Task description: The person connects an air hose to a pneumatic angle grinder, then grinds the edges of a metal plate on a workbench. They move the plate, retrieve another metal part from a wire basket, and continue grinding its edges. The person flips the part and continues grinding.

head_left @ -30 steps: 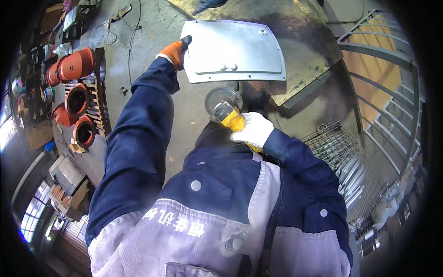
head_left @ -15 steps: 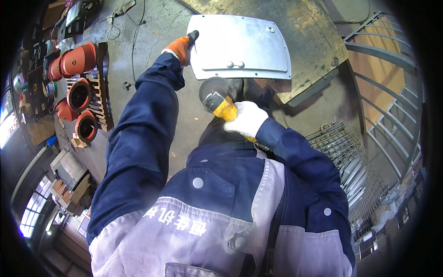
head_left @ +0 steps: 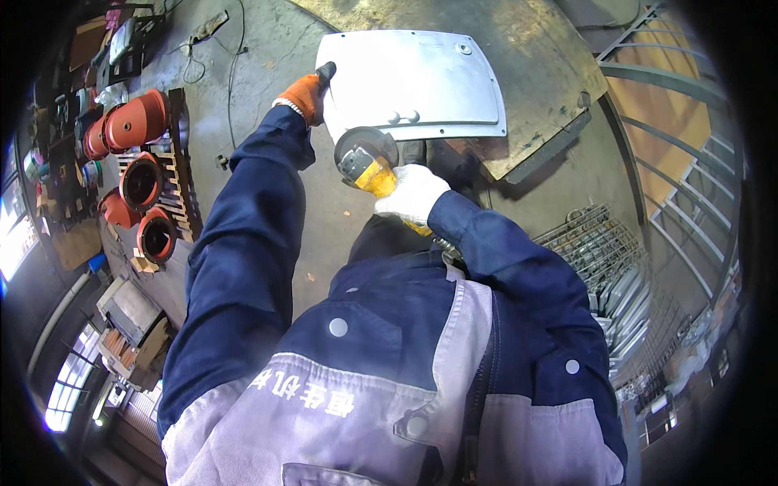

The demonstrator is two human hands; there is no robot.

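Note:
My left hand (head_left: 308, 95), in an orange glove with dark fingertips, grips the left edge of a silvery metal cover plate (head_left: 413, 81). The plate has small holes along its rim, two round bumps near its lower edge and a round fitting at its upper right. In a white glove, my right hand (head_left: 413, 194) is wrapped round the yellow body of an angle grinder (head_left: 374, 176). The grinder's dark round disc (head_left: 366, 150) is by the plate's lower left edge; whether they touch I cannot tell.
A worn metal-topped table (head_left: 539, 89) stands beyond and right of the plate. Orange-red round housings (head_left: 138, 121) sit on a wooden pallet (head_left: 180, 162) at left. At right are a wire basket (head_left: 600, 235) with metal pieces and a grey railing frame (head_left: 664, 77). A cable (head_left: 232, 89) crosses the floor.
The plate and my left hand have shifted slightly left. The grinder in my right hand has moved left and up a little, and its disc now overlaps the plate's lower edge in view.

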